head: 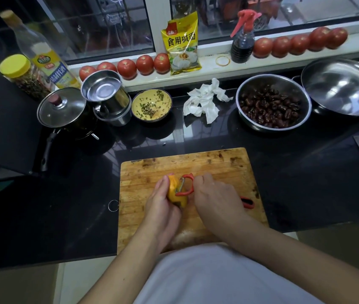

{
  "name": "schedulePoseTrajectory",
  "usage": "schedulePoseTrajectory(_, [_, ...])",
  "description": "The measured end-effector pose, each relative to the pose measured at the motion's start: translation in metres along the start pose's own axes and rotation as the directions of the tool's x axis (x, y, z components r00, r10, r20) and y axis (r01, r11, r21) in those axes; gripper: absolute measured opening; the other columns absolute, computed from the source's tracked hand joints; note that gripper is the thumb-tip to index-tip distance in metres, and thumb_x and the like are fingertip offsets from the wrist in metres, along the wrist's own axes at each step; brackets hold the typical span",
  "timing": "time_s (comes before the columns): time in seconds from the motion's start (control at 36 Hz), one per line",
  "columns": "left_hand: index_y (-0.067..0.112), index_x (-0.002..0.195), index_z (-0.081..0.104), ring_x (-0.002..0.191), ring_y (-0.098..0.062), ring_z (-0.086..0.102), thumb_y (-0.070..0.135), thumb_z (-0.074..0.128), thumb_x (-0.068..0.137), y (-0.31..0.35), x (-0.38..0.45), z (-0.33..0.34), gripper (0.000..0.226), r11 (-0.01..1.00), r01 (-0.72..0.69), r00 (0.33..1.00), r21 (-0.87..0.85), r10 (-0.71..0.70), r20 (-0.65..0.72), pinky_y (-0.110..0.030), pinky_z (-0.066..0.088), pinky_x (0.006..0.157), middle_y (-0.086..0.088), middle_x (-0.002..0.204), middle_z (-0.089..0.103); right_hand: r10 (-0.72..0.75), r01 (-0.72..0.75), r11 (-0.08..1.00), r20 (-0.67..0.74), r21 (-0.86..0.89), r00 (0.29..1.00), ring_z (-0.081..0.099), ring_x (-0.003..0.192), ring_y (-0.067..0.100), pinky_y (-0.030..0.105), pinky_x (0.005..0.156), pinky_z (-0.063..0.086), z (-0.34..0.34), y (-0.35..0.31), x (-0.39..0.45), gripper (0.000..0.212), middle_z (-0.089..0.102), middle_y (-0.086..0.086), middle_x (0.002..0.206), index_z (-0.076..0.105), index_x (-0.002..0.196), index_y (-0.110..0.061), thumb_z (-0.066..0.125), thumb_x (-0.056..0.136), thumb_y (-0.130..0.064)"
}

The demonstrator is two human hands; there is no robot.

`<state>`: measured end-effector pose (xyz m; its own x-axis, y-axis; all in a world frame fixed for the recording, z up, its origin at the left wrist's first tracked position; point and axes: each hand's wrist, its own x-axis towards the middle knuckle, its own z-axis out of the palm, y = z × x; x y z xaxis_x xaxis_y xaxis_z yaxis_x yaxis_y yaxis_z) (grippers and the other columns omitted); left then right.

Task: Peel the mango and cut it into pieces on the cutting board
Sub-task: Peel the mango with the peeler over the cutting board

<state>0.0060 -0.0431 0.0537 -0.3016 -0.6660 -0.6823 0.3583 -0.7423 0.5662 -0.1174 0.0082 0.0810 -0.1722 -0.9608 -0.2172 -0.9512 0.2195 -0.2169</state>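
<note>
My left hand (pixel 160 206) grips the small yellow-orange mango (pixel 175 194) above the worn wooden cutting board (pixel 229 170); my right hand (pixel 214 197) holds the red Y-shaped peeler (pixel 185 185), blade on the skin. A slip could nick my left fingers, I reckon

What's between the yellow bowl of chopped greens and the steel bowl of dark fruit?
Head view: a crumpled white paper towel lies on the black counter between the yellow bowl and the steel bowl, touching neither.
</note>
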Motion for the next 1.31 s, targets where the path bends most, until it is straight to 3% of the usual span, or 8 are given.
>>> schedulePoseTrajectory(0.39, [0.027,0.14,0.058,0.133,-0.041,0.058,0.04,0.057,0.098,-0.007,0.018,-0.001,0.044,0.963,0.049,0.997,-0.264,-0.065,-0.051,-0.059,0.044,0.113,-0.022,0.144,0.06,0.013,-0.01,0.999,0.06,-0.043,0.998,0.057,0.074,0.021,0.035,0.062,0.047,0.01,0.011,-0.006,0.013,0.05,0.006,0.102,0.048,0.109,-0.015,0.042,0.1,-0.008])
schedulePoseTrajectory(0.53, [0.026,0.14,0.06,0.096,-0.025,0.063,0.038,0.049,0.106,-0.003,0.02,-0.001,0.038,0.955,0.01,0.998,-0.295,-0.029,-0.062,-0.046,0.053,0.096,-0.011,0.109,0.066,0.025,-0.021,0.998,0.069,-0.066,0.997,0.059,0.08,0.023,0.034,0.063,0.041,0.014,0.019,-0.006,0.019,0.052,0.007,0.108,0.049,0.117,-0.013,0.037,0.102,-0.011])
schedulePoseTrajectory(0.72, [0.028,0.134,0.062,0.093,-0.025,0.063,0.048,0.044,0.106,0.023,0.032,-0.015,0.039,0.932,-0.004,0.998,-0.363,-0.017,-0.055,-0.039,0.051,0.094,-0.01,0.1,0.068,0.146,-0.116,0.975,0.155,-0.189,0.977,0.061,0.082,0.021,0.033,0.064,0.047,0.033,0.061,-0.013,0.023,0.05,0.007,0.112,0.048,0.121,-0.013,0.047,0.098,-0.01])
schedulePoseTrajectory(0.94, [0.022,0.145,0.054,0.108,-0.034,0.063,0.04,0.047,0.103,0.02,0.017,-0.028,0.046,0.969,0.074,0.997,-0.235,-0.069,0.032,-0.049,0.043,0.112,-0.019,0.122,0.061,0.11,-0.109,0.985,-0.006,-0.135,0.994,0.056,0.112,0.019,0.032,0.087,0.046,0.037,0.088,-0.008,0.064,0.053,0.002,0.129,0.029,0.151,-0.011,0.058,0.094,-0.015])
schedulePoseTrajectory(1.08, [0.02,0.145,0.053,0.116,-0.04,0.063,0.025,0.057,0.091,0.016,0.008,-0.029,0.055,0.981,0.104,0.993,-0.164,-0.093,0.074,-0.053,0.044,0.113,-0.022,0.129,0.061,0.242,-0.184,0.923,0.14,-0.337,0.96,0.059,0.109,0.023,0.035,0.079,0.045,0.029,0.087,-0.006,0.039,0.059,0.003,0.125,0.046,0.135,-0.013,0.052,0.097,-0.017])
schedulePoseTrajectory(1.19, [0.019,0.145,0.055,0.125,-0.044,0.06,0.02,0.056,0.091,0.016,0.006,-0.028,0.054,0.986,0.107,0.993,-0.132,-0.098,0.072,-0.058,0.043,0.113,-0.023,0.135,0.06,0.267,-0.2,0.899,0.124,-0.389,0.956,0.058,0.11,0.025,0.035,0.079,0.044,0.021,0.085,-0.005,0.043,0.057,0.007,0.128,0.042,0.137,-0.007,0.049,0.096,-0.018])
schedulePoseTrajectory(1.25, [0.02,0.145,0.057,0.122,-0.043,0.061,0.021,0.057,0.091,0.015,0.006,-0.026,0.053,0.987,0.097,0.994,-0.128,-0.089,0.071,-0.058,0.045,0.111,-0.023,0.136,0.059,0.25,-0.205,0.913,0.088,-0.353,0.964,0.058,0.108,0.024,0.036,0.08,0.046,0.016,0.083,-0.004,0.043,0.056,0.007,0.127,0.042,0.136,-0.008,0.052,0.095,-0.017])
schedulePoseTrajectory(1.31, [0.021,0.143,0.059,0.12,-0.042,0.062,0.022,0.057,0.092,0.014,0.006,-0.024,0.051,0.989,0.075,0.995,-0.13,-0.067,0.068,-0.056,0.048,0.108,-0.023,0.137,0.058,0.171,-0.153,0.973,0.1,-0.171,0.98,0.056,0.112,0.023,0.036,0.086,0.049,0.009,0.075,-0.002,0.051,0.053,0.006,0.132,0.039,0.143,-0.014,0.058,0.095,-0.019])
